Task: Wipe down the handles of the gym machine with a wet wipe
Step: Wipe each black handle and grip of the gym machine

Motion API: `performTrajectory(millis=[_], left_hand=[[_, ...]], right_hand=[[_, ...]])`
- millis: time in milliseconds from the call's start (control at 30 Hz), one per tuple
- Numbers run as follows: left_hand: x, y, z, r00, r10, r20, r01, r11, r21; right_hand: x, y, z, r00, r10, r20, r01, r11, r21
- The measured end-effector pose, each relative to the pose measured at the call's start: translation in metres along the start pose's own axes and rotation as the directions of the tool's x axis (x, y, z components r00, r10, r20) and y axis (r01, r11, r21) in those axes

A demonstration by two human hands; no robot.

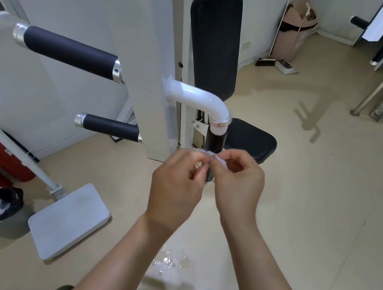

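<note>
Pinching wipe point(219, 159) with left hand point(176, 183) and right hand point(237, 185), just in front of the upright handle point(215, 140). Unfold it fully first, so you can wrap the handle's whole length.
</note>
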State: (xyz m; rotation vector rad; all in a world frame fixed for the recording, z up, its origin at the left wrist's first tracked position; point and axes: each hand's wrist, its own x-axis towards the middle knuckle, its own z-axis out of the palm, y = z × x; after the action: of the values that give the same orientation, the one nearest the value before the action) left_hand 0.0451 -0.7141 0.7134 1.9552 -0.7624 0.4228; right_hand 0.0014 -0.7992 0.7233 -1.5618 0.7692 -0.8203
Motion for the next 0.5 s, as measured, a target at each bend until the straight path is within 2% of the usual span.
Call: performTrajectory(millis=[100,200,300,433,500], left_hand=[[0.005,0.004,0.006,0.968,-0.249,-0.038,0.239,0.955,-0.175],[0.000,0.002,0.012,0.934,-0.356,0.017,0.347,0.899,-0.268],[-0.005,0.005,0.015,0.922,-0.384,0.041,0.381,0.886,-0.265],[0.007,0.007,0.018,0.944,-0.329,-0.034,0.309,0.915,-0.258],[0.007,0.003,0.020,0.940,-0.341,-0.009,0.329,0.914,-0.239]], right_hand=[[0.003,-0.008,-0.008,0.997,0.003,0.071,-0.005,1.000,0.026],[0.003,0.001,-0.014,0.991,0.058,0.124,-0.051,0.997,-0.060],[0.009,0.004,-0.016,0.989,0.089,0.119,-0.070,0.985,-0.160],[0.016,-0.007,-0.015,0.993,-0.062,0.096,0.081,0.975,-0.206],[0.015,-0.003,-0.014,0.991,-0.078,0.104,0.101,0.967,-0.233]])
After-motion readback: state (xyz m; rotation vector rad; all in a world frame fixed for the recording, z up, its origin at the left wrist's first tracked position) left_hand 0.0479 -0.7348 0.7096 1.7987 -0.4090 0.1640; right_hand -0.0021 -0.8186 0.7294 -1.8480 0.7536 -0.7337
